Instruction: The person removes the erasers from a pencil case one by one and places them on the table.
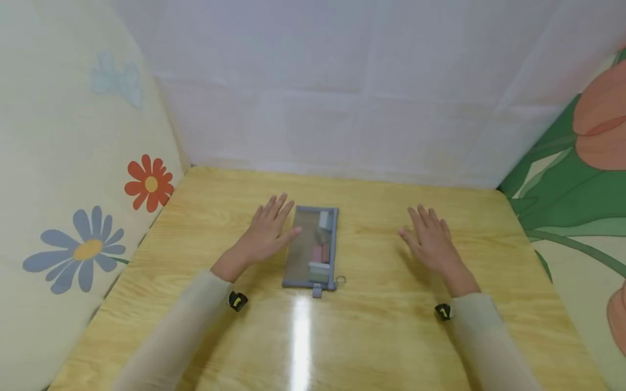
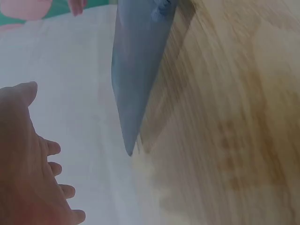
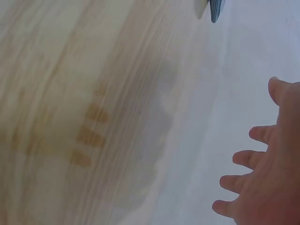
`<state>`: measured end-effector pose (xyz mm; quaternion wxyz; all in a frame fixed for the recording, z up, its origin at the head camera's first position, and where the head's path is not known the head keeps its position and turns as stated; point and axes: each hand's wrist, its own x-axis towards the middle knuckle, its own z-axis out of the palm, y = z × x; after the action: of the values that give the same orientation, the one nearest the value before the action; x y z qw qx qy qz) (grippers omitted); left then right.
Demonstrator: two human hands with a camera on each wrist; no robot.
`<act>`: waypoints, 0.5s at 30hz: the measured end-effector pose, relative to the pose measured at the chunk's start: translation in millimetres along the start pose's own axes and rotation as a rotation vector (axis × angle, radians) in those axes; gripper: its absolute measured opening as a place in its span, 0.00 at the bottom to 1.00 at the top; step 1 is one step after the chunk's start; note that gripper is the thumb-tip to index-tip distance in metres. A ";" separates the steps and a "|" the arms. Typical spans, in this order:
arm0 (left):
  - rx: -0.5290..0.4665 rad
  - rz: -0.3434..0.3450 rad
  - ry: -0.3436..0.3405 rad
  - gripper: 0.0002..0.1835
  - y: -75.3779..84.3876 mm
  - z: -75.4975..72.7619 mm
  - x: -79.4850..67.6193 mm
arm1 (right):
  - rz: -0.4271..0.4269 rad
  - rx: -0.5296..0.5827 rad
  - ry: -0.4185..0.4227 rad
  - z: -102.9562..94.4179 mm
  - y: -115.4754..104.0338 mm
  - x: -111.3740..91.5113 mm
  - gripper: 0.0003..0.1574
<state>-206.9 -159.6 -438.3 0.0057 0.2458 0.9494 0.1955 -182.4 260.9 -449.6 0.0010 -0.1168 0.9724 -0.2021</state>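
Observation:
A zippered pencil pouch (image 1: 301,247) with blue-grey edging and a see-through mesh face lies on the wooden table. Small pink, white and greenish blocks show through its right side. A pull tab and a ring stick out at its near end. My left hand (image 1: 266,233) hovers at the pouch's left edge, fingers straight, thumb overlapping the mesh in the head view. In the left wrist view the blue-grey pouch (image 2: 140,61) stands to the right of that hand (image 2: 28,164). Well to the right of the pouch, my right hand (image 1: 430,241) is held above the table with fingers extended, holding nothing.
The wood-grain table (image 1: 371,336) runs back to a white cloth backdrop (image 1: 332,119). Flower-printed cloth (image 1: 49,163) hangs at the left, and another printed cloth (image 1: 577,217) at the right. A small black device is strapped at each wrist.

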 end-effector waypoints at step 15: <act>0.065 0.063 -0.060 0.45 24.8 15.6 0.4 | -0.095 -0.053 -0.010 12.9 -30.1 2.5 0.46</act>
<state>-194.0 -133.7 -443.4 0.0200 0.2816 0.9463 0.1575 -177.4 228.5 -449.5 -0.0070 -0.1640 0.9707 -0.1754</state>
